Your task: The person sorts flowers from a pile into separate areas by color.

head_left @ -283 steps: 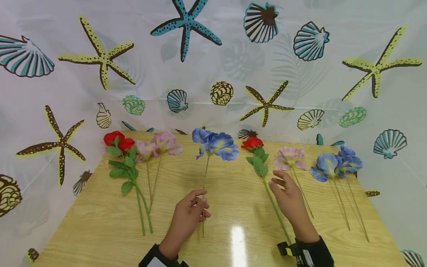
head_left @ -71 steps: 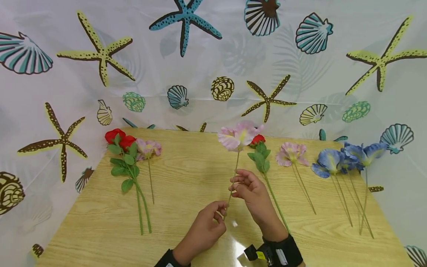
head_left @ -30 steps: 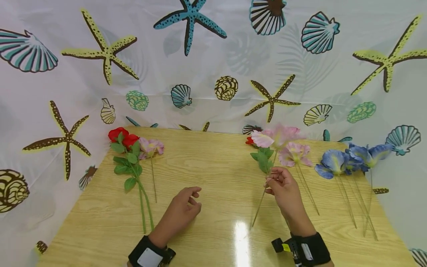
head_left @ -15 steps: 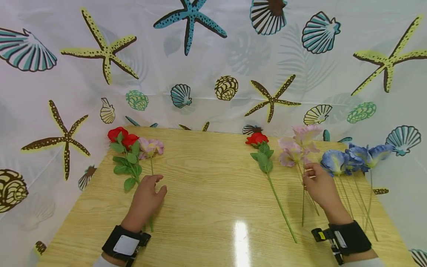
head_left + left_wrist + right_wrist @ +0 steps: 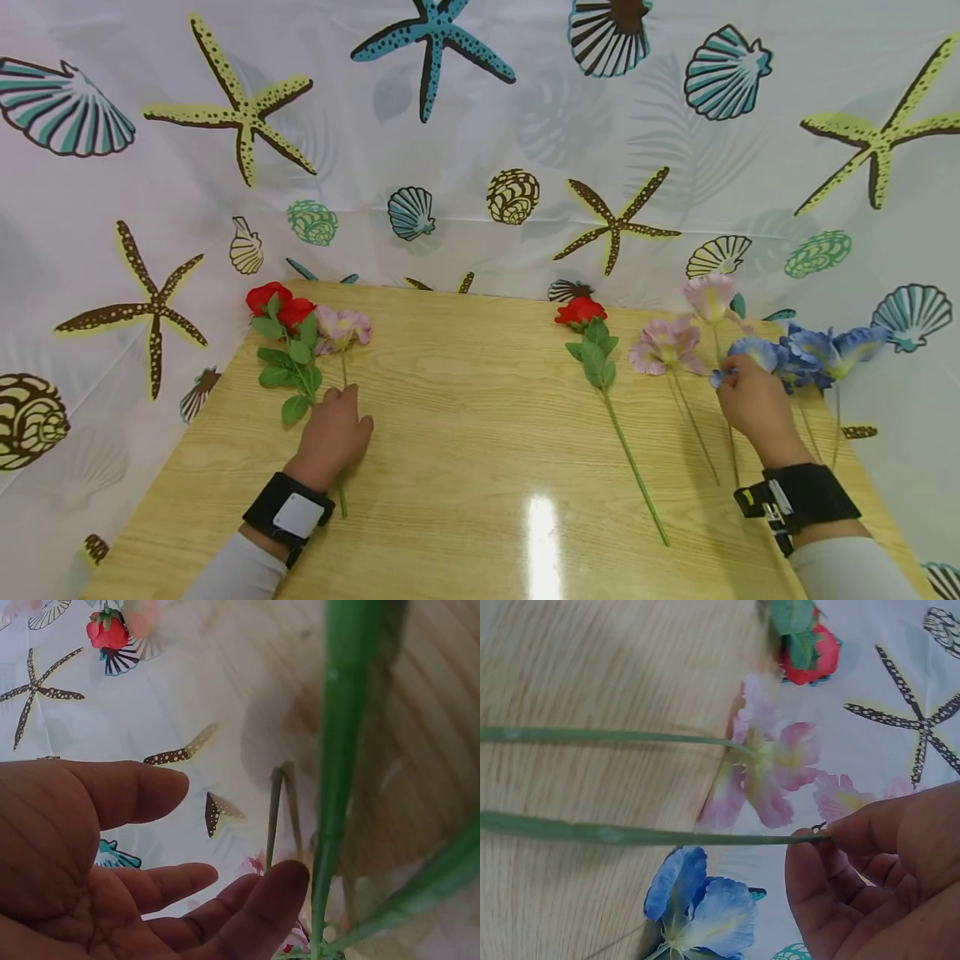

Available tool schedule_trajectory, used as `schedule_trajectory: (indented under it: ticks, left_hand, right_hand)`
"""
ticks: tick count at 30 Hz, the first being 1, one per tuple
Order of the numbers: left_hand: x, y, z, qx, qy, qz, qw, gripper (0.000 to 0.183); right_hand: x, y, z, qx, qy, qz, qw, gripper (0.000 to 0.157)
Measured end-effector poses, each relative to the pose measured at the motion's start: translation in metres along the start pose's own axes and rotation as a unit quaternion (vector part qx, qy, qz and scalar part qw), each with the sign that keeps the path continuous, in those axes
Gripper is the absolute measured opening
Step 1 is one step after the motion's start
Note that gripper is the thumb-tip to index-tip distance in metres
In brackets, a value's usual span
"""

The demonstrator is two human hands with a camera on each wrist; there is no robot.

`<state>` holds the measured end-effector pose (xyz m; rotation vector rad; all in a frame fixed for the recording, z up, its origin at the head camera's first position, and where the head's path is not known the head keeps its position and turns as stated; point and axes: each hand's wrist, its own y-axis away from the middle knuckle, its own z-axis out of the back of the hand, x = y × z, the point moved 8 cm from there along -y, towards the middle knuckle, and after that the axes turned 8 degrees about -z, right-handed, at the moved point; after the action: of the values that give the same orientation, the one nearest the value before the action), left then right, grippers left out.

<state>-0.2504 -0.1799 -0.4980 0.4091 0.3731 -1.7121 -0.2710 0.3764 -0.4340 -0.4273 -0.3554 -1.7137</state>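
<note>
Between thumb and forefinger my right hand [image 5: 757, 408] pinches the thin stem of a pink artificial flower [image 5: 711, 297], its bloom raised at the table's back edge. Beside it lies another pink flower [image 5: 663, 346], and blue flowers [image 5: 813, 350] are partly covered by this hand. On the left, my left hand [image 5: 333, 437] reaches over the stem of a third pink flower [image 5: 342, 329]. In the left wrist view its thumb and fingers are apart, fingertips close to a thin stem [image 5: 274, 817]. Red roses [image 5: 297, 312] lie alongside, their green stems [image 5: 341, 750] near the camera.
A single red rose [image 5: 580, 312] with a leafy stem lies right of the middle on the wooden table [image 5: 465, 392]. Behind the table hangs a white curtain [image 5: 465, 125] printed with starfish and shells.
A blue flower went from the left hand to the right group. The right hand took a pink flower from the left hand and carried it right; the left hand returned to the left-side flowers.
</note>
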Motion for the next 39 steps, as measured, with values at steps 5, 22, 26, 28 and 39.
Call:
schedule_trajectory:
  ticks: [5,22,26,28,39]
  left_hand:
    - [0.001,-0.004,-0.007,0.019,-0.025,0.006,0.9995,0.054]
    - [0.014,-0.011,-0.001,-0.015,-0.05,-0.006,0.9986,0.016]
    - [0.021,-0.015,-0.005,0.012,-0.003,0.01,0.9999,0.03]
    - [0.022,-0.017,-0.006,0.019,0.02,0.018,0.9995,0.04]
    - [0.015,-0.013,-0.006,-0.006,0.112,0.027,0.9933,0.057]
  right_hand:
    - [-0.008,-0.004,-0.007,-0.005,0.021,-0.001,1.0,0.039]
    - [-0.031,-0.008,-0.034,0.082,0.042,-0.065,0.994,0.046]
    - [-0.037,-0.008,-0.034,0.087,0.051,-0.079,0.992,0.055]
    - [-0.039,-0.006,-0.034,0.091,0.048,-0.088,0.991,0.06]
    - [-0.043,0.002,-0.024,0.075,0.017,-0.11,0.991,0.075]
